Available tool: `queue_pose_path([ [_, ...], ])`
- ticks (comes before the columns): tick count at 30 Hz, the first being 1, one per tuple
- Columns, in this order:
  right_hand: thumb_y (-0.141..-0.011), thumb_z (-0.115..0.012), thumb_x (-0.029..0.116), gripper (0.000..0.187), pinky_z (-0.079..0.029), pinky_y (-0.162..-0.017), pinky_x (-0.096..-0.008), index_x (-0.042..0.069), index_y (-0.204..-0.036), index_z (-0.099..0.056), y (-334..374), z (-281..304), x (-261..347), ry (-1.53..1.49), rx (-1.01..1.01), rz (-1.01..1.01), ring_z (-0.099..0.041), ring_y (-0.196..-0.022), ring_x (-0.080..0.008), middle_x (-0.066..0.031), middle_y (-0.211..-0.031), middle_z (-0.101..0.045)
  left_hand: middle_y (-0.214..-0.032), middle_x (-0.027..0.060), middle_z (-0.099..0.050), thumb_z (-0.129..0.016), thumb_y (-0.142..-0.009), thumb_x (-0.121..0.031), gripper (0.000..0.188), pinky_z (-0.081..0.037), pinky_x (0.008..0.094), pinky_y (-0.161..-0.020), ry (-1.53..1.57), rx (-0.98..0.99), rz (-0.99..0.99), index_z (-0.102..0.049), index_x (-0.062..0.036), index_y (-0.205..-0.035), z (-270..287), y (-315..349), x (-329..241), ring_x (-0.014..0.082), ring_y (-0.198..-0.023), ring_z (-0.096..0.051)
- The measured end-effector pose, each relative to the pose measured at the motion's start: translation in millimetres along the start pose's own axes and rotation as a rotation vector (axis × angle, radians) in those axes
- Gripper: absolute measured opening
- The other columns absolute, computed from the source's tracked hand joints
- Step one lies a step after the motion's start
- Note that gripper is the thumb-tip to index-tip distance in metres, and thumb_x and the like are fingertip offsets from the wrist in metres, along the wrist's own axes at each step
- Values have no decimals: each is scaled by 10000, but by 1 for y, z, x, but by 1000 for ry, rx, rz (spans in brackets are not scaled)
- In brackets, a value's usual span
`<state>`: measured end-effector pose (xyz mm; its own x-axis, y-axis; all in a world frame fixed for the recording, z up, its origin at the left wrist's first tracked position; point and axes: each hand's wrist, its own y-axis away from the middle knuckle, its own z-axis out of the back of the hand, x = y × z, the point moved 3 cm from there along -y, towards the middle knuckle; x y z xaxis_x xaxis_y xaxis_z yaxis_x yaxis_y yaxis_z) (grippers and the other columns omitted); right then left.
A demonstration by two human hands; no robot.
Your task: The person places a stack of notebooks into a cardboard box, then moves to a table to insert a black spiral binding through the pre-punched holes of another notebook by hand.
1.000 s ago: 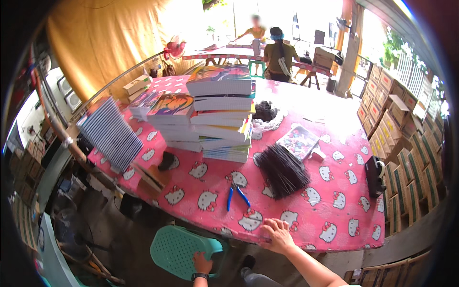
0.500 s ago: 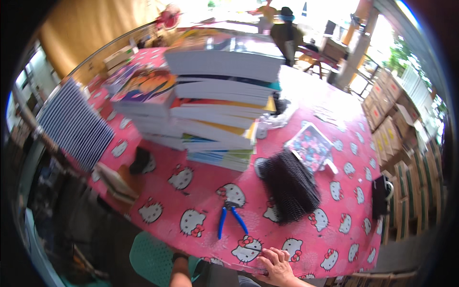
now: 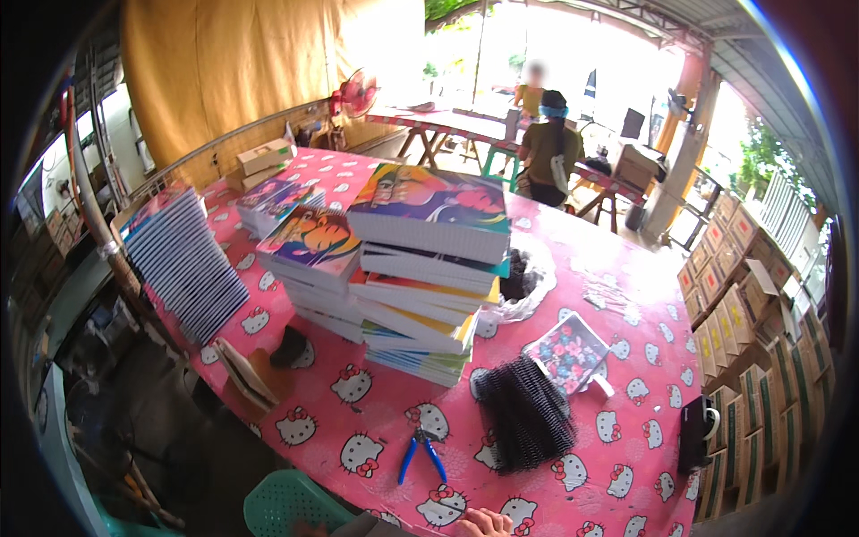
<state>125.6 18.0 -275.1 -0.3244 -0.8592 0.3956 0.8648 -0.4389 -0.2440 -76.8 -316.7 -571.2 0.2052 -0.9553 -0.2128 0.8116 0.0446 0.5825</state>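
My right hand (image 3: 484, 524) rests on the table's near edge, only its fingers and knuckles showing. The fingers lie over the pink cloth and hold nothing. A blurred patch at the green stool (image 3: 291, 506) seems to be my left hand (image 3: 313, 529); its fingers cannot be made out. Ahead of my right hand lie blue-handled cutting pliers (image 3: 421, 455), handles spread toward me. To their right sits a bundle of black spiral binding coils (image 3: 526, 416). Behind the pliers rises a tall stack of books (image 3: 429, 268) with colourful covers, beside a lower book stack (image 3: 313, 259).
A leaning row of bound books (image 3: 186, 268) stands at the left edge. A floral-printed sheet (image 3: 567, 351) lies beyond the coils. A black item with a pale handle (image 3: 696, 434) is at the right edge. Cartons (image 3: 729, 331) are piled to the right. A person (image 3: 546, 152) sits farther back.
My view has tilted up, so the table sits lower and more background shows. Both hands have slipped toward the lower edge; the left forearm is no longer distinct. The pliers and coils stay put.
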Motion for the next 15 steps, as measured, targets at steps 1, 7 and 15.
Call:
queue_pose_path([
  [1,-729,-599,134,133,-484,-677,-482,28,-782,-659,1,1,1,-1,11,7,-625,-776,-353,-190,-794,-633,-1514,228,-208,-507,-870,-486,787,-185,458,-1138,-8,26,-18,-263,-15,-1450,5,0,4,362,-1415,-162],
  [7,-746,-699,450,482,-503,-806,-463,-6,-902,-697,2,-4,-1,-25,193,-260,-649,-927,-372,-248,-917,-668,-1479,234,-259,-526,-836,-533,831,-223,454,-1114,-1,124,-113,-290,-6,-1434,39,-32,18,364,-1379,-222],
  [15,-773,-626,153,222,-427,-881,-463,94,-975,-696,-2,-74,-3,-333,-130,-140,-548,-1021,-323,-139,-1016,-615,-1431,243,-328,-550,-792,-594,892,-275,449,-1082,-22,182,-191,-326,6,-1411,97,-129,53,368,-1332,-302],
])
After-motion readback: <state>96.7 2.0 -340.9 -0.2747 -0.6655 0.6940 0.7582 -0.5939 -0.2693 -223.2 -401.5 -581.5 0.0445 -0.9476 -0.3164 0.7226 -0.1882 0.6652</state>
